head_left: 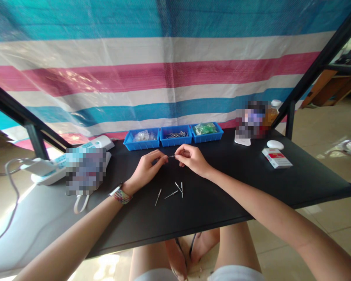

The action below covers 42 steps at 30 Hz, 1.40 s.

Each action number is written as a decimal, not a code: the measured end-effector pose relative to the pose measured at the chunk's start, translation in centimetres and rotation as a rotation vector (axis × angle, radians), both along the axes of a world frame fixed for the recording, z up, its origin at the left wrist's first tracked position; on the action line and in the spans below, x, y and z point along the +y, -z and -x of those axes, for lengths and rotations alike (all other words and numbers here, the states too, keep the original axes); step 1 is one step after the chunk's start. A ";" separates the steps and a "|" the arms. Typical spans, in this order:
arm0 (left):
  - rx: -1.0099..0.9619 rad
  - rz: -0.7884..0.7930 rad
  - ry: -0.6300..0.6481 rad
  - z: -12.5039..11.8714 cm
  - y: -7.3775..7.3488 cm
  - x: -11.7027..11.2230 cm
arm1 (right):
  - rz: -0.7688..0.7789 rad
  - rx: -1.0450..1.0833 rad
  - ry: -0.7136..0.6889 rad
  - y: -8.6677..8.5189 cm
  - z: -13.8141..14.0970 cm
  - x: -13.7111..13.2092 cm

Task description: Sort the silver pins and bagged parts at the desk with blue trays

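Note:
Between my two hands, a thin silvery blind rivet (171,156) is stretched level above the black table. The fingertips of my left hand (150,167) pinch one end of it. My right hand (192,159) grips the other end between thumb and fingers, which hide part of it. Nearer to me on the table lie several loose blind rivets (171,194), two of them touching or crossing. Just behind my hands is a blue bin (176,141) holding many metal pieces that look like the same rivets.
A blue bin (143,146) with clear bags stands left, another blue bin (208,137) with green bagged pieces right. A white power strip (101,144) with plugged cable lies far left. At right are a cigarette-pack-like box (277,158), a white oval case (275,144) and a bottle (275,109).

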<state>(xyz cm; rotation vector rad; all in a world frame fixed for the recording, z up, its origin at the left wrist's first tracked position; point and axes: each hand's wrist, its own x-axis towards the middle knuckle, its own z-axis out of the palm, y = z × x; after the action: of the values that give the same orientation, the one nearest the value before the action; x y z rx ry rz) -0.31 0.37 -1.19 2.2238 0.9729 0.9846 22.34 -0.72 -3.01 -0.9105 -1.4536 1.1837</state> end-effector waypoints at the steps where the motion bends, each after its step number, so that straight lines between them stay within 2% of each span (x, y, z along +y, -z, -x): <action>1: 0.006 0.000 -0.004 0.0 0.0 0.0 | 0.001 0.018 0.000 0.0 0.0 0.0; 15: 0.023 0.057 -0.005 0.0 -0.1 -0.1 | 0.007 -0.026 0.014 -0.5 -0.3 0.0; 18: 0.018 0.078 -0.007 0.2 0.1 0.0 | -0.009 0.012 0.090 -0.5 -0.5 0.7; 24: 0.022 0.087 -0.001 0.1 0.1 0.0 | -0.058 0.060 0.388 -0.8 -1.4 3.5; 27: 0.016 0.091 0.000 0.0 -0.1 0.0 | -0.073 -0.047 0.414 -0.5 -1.9 3.9; 30: 0.010 0.093 0.007 0.0 -0.1 -0.1 | -0.169 -0.182 0.430 -0.2 -2.5 3.4; 32: 0.018 0.093 0.014 0.1 0.0 0.0 | -0.185 -0.265 0.323 -0.3 -2.8 2.7; 36: 0.035 0.087 0.013 0.2 0.3 0.0 | -0.207 -0.442 -0.134 -1.5 -2.6 0.9; 38: 0.029 0.077 0.012 0.2 0.3 0.0 | -0.254 -0.524 -0.297 -2.2 -2.1 -0.2; 40: 0.024 0.070 0.009 0.2 0.3 0.0 | -0.280 -0.602 -0.388 -2.7 -1.5 -1.1; 42: 0.025 0.072 0.009 0.2 0.3 -0.1 | -0.261 -0.676 -0.414 -3.0 -1.0 -1.9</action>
<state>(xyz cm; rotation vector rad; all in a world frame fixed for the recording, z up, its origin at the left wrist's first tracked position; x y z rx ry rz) -0.51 0.28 -1.45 2.1843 0.9934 0.9060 23.30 -2.66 -0.06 -0.8908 -2.3721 0.9705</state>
